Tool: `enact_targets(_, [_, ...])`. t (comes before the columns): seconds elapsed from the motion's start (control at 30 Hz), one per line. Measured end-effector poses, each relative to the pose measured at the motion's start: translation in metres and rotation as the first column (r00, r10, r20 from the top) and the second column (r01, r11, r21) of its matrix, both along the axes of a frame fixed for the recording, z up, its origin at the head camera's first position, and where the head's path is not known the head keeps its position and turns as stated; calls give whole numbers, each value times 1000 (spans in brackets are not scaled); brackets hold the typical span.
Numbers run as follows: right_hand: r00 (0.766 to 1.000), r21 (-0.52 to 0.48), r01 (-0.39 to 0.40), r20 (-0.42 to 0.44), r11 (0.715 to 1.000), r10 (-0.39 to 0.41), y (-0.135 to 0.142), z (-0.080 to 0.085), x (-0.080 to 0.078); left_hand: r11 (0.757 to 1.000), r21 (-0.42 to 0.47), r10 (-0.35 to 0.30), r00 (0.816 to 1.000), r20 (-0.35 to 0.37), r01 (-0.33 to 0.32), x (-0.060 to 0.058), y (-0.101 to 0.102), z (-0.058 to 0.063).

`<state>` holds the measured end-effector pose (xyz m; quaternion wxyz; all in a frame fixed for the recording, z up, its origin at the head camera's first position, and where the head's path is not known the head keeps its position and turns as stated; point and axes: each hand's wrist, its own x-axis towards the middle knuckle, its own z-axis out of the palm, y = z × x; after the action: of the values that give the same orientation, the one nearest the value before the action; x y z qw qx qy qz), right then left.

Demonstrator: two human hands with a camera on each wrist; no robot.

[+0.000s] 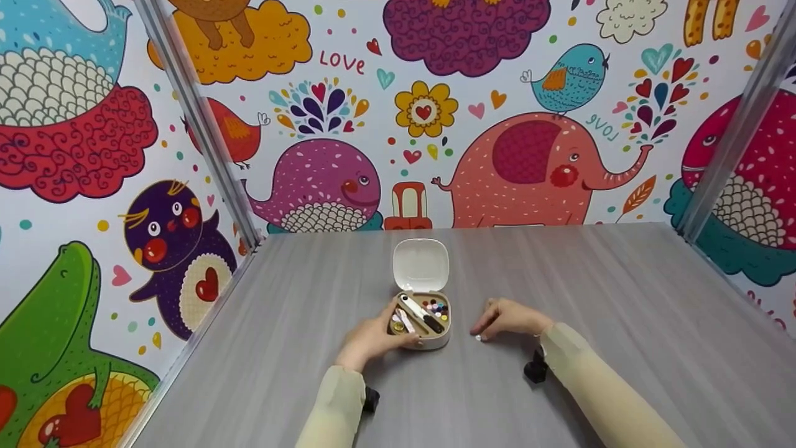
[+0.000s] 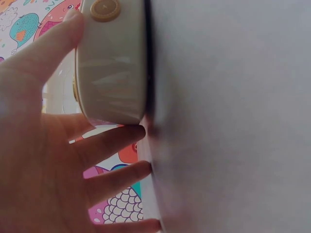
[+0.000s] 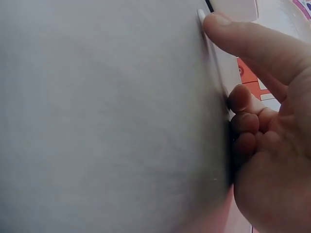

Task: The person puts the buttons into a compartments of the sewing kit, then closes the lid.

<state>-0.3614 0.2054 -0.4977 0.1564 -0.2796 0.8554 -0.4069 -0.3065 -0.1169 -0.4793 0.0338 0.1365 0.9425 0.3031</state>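
Note:
A small cream sewing box [image 1: 435, 341] stands on the table with its white lid [image 1: 421, 266] tipped up at the back. Inside it, a white tool [image 1: 412, 306] with a black end lies across the divider, beside several small coloured round pieces [image 1: 435, 307] on the right. My left hand [image 1: 374, 339] holds the box at its front left corner, thumb along the front, by the round brown button-like knob [image 2: 105, 8]. To the right of the box, my right hand [image 1: 511, 318] pinches a small white disc [image 1: 478, 338] low at the tabletop; the index fingertip hides behind the thumb in the right wrist view.
The grey wood-grain table [image 1: 298, 286] reaches back to a wall printed with cartoon animals [image 1: 522, 168]. Metal posts [image 1: 198, 118] mark the corners left and right. A dark wrist mount [image 1: 535, 368] sits on the right forearm.

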Motion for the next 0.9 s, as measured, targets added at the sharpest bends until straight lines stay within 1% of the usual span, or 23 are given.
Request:
enact_targets(0.2, [1000, 7, 13, 0, 1000, -13, 0, 0, 1, 1000, 18, -8, 1000, -1, 8, 0, 0, 1])
enact_targets(0.47, [1000, 2, 19, -17, 1000, -19, -1, 0, 1, 1000, 17, 0, 1000, 3, 0, -1, -1, 1])
enact_targets(0.7, [1000, -33, -4, -31, 999, 3, 0, -1, 0, 1000, 11, -5, 1000, -4, 5, -1, -1, 0])
enact_targets(0.9, [999, -51, 8, -43, 999, -10, 1, -1, 0, 1000, -1, 3, 1000, 0, -3, 0, 0, 0])
